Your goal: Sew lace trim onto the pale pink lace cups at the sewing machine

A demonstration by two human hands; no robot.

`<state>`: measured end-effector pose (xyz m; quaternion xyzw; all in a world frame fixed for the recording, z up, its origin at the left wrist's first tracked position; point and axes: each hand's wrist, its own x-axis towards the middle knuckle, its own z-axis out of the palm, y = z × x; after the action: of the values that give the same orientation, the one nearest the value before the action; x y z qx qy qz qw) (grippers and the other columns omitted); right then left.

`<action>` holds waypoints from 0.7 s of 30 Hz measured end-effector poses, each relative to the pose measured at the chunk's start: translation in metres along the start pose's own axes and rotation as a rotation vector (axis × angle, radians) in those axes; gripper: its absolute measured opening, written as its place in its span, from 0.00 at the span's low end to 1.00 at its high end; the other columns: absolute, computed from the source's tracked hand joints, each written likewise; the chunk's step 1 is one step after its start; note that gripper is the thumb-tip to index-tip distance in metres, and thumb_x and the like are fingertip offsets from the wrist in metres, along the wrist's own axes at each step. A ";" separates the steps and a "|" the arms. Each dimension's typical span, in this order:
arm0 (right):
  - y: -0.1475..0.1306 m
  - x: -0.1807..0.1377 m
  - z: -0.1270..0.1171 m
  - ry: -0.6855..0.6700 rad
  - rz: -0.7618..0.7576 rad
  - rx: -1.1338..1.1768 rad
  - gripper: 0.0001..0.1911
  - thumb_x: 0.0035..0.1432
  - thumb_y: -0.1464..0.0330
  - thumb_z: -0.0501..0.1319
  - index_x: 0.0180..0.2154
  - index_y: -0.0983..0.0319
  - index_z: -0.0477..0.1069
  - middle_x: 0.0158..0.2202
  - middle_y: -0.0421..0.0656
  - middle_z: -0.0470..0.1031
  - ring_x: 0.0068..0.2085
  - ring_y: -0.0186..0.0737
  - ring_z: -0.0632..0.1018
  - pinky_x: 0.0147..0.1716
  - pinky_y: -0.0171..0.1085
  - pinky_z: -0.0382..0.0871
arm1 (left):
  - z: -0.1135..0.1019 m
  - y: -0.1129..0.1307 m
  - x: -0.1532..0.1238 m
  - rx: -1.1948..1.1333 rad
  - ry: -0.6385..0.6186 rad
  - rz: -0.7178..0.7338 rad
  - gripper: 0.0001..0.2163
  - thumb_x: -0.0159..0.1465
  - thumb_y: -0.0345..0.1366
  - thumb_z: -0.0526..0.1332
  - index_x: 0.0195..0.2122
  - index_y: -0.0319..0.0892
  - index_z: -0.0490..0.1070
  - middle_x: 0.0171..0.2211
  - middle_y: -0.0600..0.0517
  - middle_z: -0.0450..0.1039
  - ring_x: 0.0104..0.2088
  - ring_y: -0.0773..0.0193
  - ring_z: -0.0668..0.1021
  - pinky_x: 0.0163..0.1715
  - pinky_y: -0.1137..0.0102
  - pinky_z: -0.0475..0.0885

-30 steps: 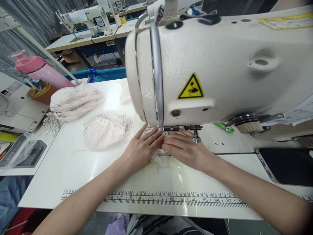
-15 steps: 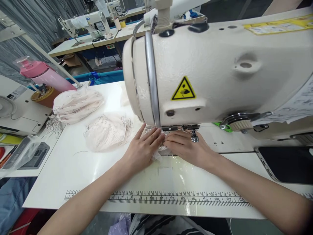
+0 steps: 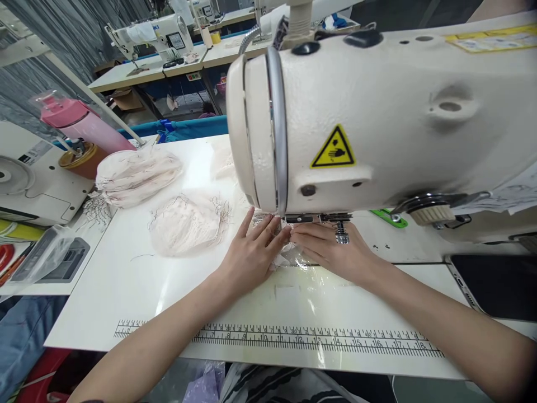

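Observation:
My left hand lies flat with fingers stretched out on a small pale fabric piece at the foot of the cream sewing machine. My right hand rests beside it, fingers extended and pressing the same fabric under the presser foot. The fingertips of both hands meet just below the machine head. Most of the fabric is hidden under my hands and the machine.
Two heaps of pale fabric pieces lie to the left on the white table. A pink bottle stands at the far left, a dark phone at the right. A printed ruler runs along the front edge.
Both hands stay at the presser foot on the fabric. The view has shifted slightly, with no clear change in grip.

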<state>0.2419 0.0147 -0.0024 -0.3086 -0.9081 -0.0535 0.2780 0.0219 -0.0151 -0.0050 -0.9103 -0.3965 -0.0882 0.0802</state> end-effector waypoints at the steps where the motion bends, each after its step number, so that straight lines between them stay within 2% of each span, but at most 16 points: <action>1: 0.000 0.000 0.000 0.027 -0.032 -0.033 0.11 0.63 0.78 0.54 0.33 0.58 0.70 0.34 0.36 0.79 0.28 0.33 0.72 0.31 0.40 0.59 | 0.000 0.000 -0.001 0.012 0.018 0.019 0.23 0.66 0.29 0.52 0.62 0.37 0.63 0.61 0.43 0.67 0.63 0.51 0.69 0.67 0.45 0.54; 4: 0.000 0.001 0.002 0.086 -0.135 -0.112 0.11 0.64 0.78 0.54 0.34 0.60 0.72 0.34 0.38 0.79 0.32 0.34 0.74 0.32 0.40 0.60 | 0.000 -0.003 -0.004 0.028 0.055 0.102 0.22 0.67 0.27 0.50 0.62 0.35 0.64 0.61 0.45 0.67 0.62 0.55 0.70 0.68 0.50 0.55; 8: -0.005 0.000 0.006 -0.024 -0.157 -0.153 0.14 0.63 0.81 0.53 0.41 0.60 0.73 0.40 0.39 0.80 0.40 0.34 0.76 0.33 0.38 0.61 | -0.005 -0.014 -0.007 0.022 0.014 0.162 0.22 0.67 0.27 0.50 0.62 0.34 0.64 0.61 0.43 0.67 0.61 0.56 0.71 0.67 0.54 0.57; 13: -0.011 -0.001 0.014 -0.027 -0.212 -0.115 0.14 0.63 0.81 0.53 0.43 0.62 0.72 0.41 0.40 0.80 0.48 0.35 0.75 0.45 0.39 0.66 | -0.013 -0.026 -0.007 -0.015 -0.053 0.183 0.21 0.66 0.27 0.50 0.60 0.33 0.67 0.61 0.45 0.68 0.62 0.57 0.71 0.68 0.55 0.56; 21: -0.013 0.001 0.019 -0.023 -0.200 -0.100 0.12 0.60 0.82 0.56 0.40 0.63 0.73 0.39 0.40 0.80 0.46 0.34 0.76 0.53 0.38 0.67 | -0.012 -0.026 -0.008 0.043 -0.035 0.135 0.21 0.65 0.27 0.50 0.59 0.36 0.68 0.60 0.46 0.69 0.62 0.59 0.70 0.68 0.57 0.54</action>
<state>0.2247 0.0095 -0.0165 -0.2306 -0.9337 -0.1225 0.2450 -0.0032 -0.0057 0.0066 -0.9343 -0.3375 -0.0580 0.0987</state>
